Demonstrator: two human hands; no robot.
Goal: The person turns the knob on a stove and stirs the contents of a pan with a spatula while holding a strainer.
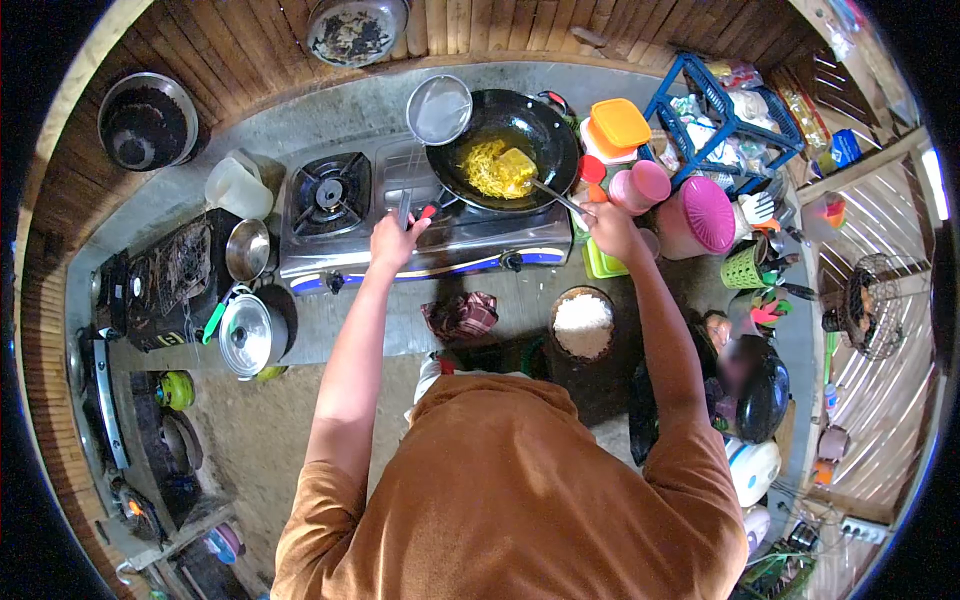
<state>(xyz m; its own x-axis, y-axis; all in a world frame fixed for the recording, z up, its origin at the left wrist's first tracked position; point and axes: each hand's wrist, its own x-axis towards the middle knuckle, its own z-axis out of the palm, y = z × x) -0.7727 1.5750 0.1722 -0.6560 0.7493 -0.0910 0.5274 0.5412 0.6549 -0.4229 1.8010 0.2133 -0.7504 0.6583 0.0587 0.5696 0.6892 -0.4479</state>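
A black wok sits on the right side of the steel gas stove. Yellow shredded strips lie in oil inside it. My right hand is closed round the handle of a metal spatula, whose blade rests among the strips. At the wok's near left, my left hand is closed at its red-and-black handle. A narrow grey piece stands up beside those fingers; I cannot tell what it is. The round mesh strainer overlaps the wok's far left rim.
Left of the wok is a bare burner. Plastic containers and a pink-lidded tub crowd the right, before a blue basket. Pots stand left. Nearer me are a checked cloth and a white-filled bowl. Another person is at right.
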